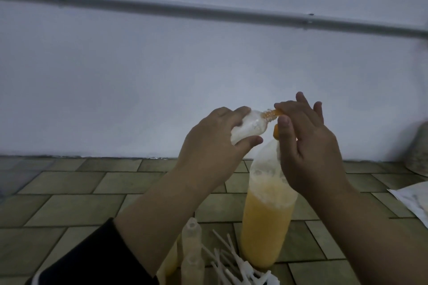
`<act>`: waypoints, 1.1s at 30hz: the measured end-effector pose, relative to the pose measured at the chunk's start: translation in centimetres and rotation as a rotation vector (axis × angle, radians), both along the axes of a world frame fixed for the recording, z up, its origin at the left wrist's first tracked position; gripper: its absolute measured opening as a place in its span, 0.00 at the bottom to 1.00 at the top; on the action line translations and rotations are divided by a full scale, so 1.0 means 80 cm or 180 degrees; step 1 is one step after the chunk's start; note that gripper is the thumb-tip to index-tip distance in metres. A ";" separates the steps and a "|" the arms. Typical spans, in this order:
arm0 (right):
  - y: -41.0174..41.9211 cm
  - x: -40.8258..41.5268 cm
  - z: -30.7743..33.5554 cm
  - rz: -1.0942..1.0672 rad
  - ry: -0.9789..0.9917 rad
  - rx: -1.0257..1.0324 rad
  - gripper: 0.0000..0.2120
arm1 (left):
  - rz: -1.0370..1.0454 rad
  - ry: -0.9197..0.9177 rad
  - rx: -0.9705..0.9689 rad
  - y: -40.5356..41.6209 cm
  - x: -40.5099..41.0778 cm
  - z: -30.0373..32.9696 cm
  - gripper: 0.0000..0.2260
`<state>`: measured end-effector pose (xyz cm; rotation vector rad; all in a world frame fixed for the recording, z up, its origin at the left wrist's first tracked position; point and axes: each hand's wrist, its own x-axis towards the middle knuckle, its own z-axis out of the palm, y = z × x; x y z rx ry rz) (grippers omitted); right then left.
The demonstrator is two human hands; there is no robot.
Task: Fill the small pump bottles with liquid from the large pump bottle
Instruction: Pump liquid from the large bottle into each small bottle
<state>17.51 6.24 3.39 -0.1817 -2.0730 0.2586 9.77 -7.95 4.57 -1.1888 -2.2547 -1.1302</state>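
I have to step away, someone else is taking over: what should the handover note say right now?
Left hand grips a small clear bottle, tilted, neck toward the large bottle's orange spout.
Right hand sits at the large bottle's pump head, fingers on the spout.
Large bottle stands on the tiled floor, partly full of orange liquid.
The held bottle looks nearly empty.
More small bottles and loose white pump tubes lie near the bottom edge; their fill is hard to tell.
Left: fill this bottle, then the rest.

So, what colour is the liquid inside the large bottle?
Yellow-orange, in the large bottle; the head view shows it.
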 end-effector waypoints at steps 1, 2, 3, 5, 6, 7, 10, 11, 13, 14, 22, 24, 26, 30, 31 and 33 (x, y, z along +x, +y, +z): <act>0.000 0.002 0.005 0.0018 0.0002 0.0025 0.26 | 0.0005 0.0016 0.0029 0.000 0.001 0.003 0.24; 0.001 0.002 0.009 0.0030 0.0026 0.0044 0.26 | 0.0002 0.0043 0.0055 0.000 0.002 0.005 0.24; 0.000 0.003 0.011 0.0025 0.0061 0.0048 0.26 | 0.0001 0.0074 0.0068 0.001 0.002 0.007 0.24; -0.001 0.002 0.010 -0.0019 0.0152 0.0007 0.26 | 0.0007 0.0118 0.0063 0.002 0.003 0.010 0.24; -0.001 0.000 0.007 -0.0035 0.0198 -0.0015 0.26 | 0.0013 0.0134 0.0058 0.003 0.003 0.009 0.24; -0.002 -0.001 0.003 -0.0049 0.0231 -0.0031 0.26 | 0.0021 0.0143 0.0048 0.002 0.003 0.008 0.24; -0.002 -0.003 -0.010 -0.0092 0.0193 -0.0040 0.24 | 0.0022 0.0136 -0.0014 0.001 0.004 0.002 0.24; 0.000 -0.002 -0.012 -0.0073 0.0158 -0.0029 0.24 | 0.0032 0.0134 -0.0047 0.001 0.004 0.001 0.24; 0.002 0.000 -0.009 -0.0001 0.0092 -0.0006 0.23 | 0.0068 0.0163 -0.0101 0.000 0.005 0.000 0.24; 0.003 0.002 -0.005 0.0021 0.0066 0.0009 0.24 | 0.0080 0.0178 -0.0103 0.000 0.006 0.002 0.24; -0.007 0.001 0.000 -0.0049 0.0304 -0.0054 0.24 | 0.0091 0.0270 0.0015 -0.001 0.010 0.012 0.24; -0.008 -0.005 -0.010 -0.0072 0.0378 -0.0092 0.22 | 0.0112 0.0286 -0.0048 -0.001 0.010 0.009 0.24; -0.008 -0.007 -0.016 -0.0023 0.0337 -0.0125 0.22 | 0.0128 0.0261 -0.0111 -0.002 0.011 0.005 0.23; -0.004 -0.001 -0.006 0.0055 0.0195 -0.0096 0.26 | 0.0199 0.0271 -0.0176 -0.001 0.011 0.007 0.23; -0.003 -0.001 -0.001 0.0060 0.0177 -0.0076 0.26 | 0.0206 0.0278 -0.0142 -0.001 0.011 0.009 0.23; -0.001 0.000 0.008 0.0067 0.0184 -0.0031 0.27 | 0.0201 0.0296 -0.0054 0.000 0.011 0.014 0.24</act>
